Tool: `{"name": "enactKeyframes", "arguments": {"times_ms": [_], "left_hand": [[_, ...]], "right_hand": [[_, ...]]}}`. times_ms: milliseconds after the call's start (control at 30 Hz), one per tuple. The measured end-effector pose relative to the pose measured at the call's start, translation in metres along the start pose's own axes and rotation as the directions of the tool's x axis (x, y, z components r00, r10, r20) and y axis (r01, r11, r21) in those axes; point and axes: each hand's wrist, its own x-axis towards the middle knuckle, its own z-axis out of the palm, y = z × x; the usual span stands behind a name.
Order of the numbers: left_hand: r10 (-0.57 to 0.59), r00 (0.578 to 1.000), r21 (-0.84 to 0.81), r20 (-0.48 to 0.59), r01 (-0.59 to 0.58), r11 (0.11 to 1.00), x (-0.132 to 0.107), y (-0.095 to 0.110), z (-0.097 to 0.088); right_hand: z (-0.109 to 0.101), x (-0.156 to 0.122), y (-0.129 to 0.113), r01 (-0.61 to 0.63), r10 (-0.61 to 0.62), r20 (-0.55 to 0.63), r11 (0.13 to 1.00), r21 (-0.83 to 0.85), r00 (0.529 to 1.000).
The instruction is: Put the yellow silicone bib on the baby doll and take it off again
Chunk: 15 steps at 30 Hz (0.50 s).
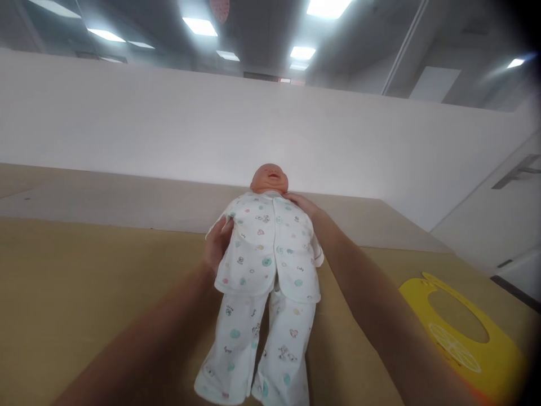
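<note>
Bare forearms [135,344] reaching in, left hand [217,245] half-open against side of baby doll's [269,179] printed white sleeper [266,248], right hand [302,204] laid open at its collar [266,194], grip unclear on both; doll face-up on tan tabletop [84,282]; yellow bib [465,332] beside right forearm [372,282]

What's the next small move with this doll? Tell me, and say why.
Probably slide your right hand a little further behind the neck of the baby doll. That hand sits at the shoulder beside the collar, your left hand is against the side of the jacket, and nothing supports the head, which lies on the table. This shift would likely cradle it.
</note>
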Motion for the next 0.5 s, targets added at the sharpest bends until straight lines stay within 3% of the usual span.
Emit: {"name": "enactKeyframes", "arguments": {"times_ms": [167,367,500], "left_hand": [[-0.017,0.999,-0.021,-0.046,0.016,1.0,0.012,-0.009,-0.017],[-0.05,0.998,-0.035,0.044,0.052,0.998,0.019,-0.019,-0.053],[-0.098,0.994,-0.032,0.043,0.099,0.995,0.021,-0.021,-0.063]], "right_hand": [[-0.009,0.016,0.007,-0.082,0.082,0.0,0.997,0.002,0.997],[-0.01,0.027,0.019,-0.085,0.085,0.008,0.996,-0.038,0.996],[-0.015,0.035,0.035,-0.117,0.117,0.023,0.993,0.0,0.993]]}}
